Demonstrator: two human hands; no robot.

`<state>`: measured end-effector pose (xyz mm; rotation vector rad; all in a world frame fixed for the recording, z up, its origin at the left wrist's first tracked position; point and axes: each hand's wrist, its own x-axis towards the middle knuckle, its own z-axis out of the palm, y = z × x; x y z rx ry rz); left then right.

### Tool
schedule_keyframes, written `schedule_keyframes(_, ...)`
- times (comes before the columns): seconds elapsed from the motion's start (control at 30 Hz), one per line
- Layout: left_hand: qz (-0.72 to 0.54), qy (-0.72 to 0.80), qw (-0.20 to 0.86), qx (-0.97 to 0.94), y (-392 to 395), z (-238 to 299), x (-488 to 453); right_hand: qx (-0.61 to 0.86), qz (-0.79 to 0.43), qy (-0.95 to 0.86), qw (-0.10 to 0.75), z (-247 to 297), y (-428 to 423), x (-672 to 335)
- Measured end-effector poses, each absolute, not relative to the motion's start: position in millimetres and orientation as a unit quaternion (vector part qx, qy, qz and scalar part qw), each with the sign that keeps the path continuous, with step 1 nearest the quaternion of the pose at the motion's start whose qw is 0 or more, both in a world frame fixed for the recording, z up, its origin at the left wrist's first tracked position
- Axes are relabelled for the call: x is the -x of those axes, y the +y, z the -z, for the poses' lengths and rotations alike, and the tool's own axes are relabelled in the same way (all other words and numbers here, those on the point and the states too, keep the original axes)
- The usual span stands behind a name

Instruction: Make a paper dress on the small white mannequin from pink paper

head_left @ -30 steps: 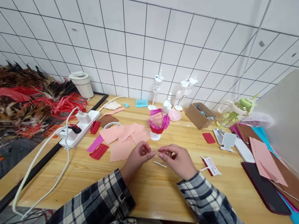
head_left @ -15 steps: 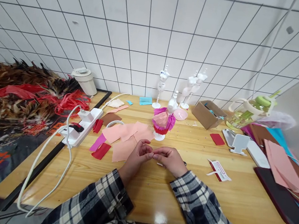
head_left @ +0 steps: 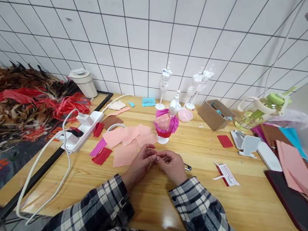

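Observation:
My left hand (head_left: 141, 161) and my right hand (head_left: 173, 164) meet fingertip to fingertip over the wooden table (head_left: 244, 203), both pinched closed on something too small to make out. Just beyond them lie several pale pink paper pieces (head_left: 129, 138) and a small white mannequin stand dressed in pink, magenta and red paper ruffles (head_left: 165, 123). A small metal object (head_left: 187, 167) pokes out from behind my right hand. Both sleeves are plaid.
A white power strip (head_left: 81, 133) with cable sits left, by red scraps (head_left: 101, 155) and a feather pile (head_left: 19, 96). Bare white mannequin stands (head_left: 164, 85), a pink dish (head_left: 185, 115), a cardboard box (head_left: 215, 115), a jug (head_left: 260, 109), a label (head_left: 226, 174) and coloured sheets (head_left: 293, 161) lie behind and right.
My hands have come together from a small gap until their fingertips touch. The white stick that lay between them is no longer visible. The view has shifted slightly.

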<state>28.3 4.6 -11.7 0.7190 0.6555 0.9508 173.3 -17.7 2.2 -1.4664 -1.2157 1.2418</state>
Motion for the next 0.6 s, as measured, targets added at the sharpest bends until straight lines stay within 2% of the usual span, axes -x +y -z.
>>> schedule_keyframes(0.2,-0.434,0.323,0.740,-0.398,4,20,-29,0.558,-0.541,-0.462,0.428,-1,-20,-173)
schedule_keyframes(0.27,-0.450,0.347,0.699,-0.434,5,18,-28,0.560,-0.543,-0.452,0.433,0,-18,-174)
schedule_keyframes(0.47,-0.511,0.439,0.472,-0.568,-3,4,-18,0.642,-0.399,-0.427,0.497,7,-12,-182)
schedule_keyframes(0.53,-0.494,0.435,0.439,-0.611,-7,3,-16,0.653,-0.364,-0.426,0.510,10,-11,-185)
schedule_keyframes(0.6,-0.485,0.422,0.454,-0.617,-10,4,-17,0.649,-0.366,-0.419,0.519,12,-10,-188)
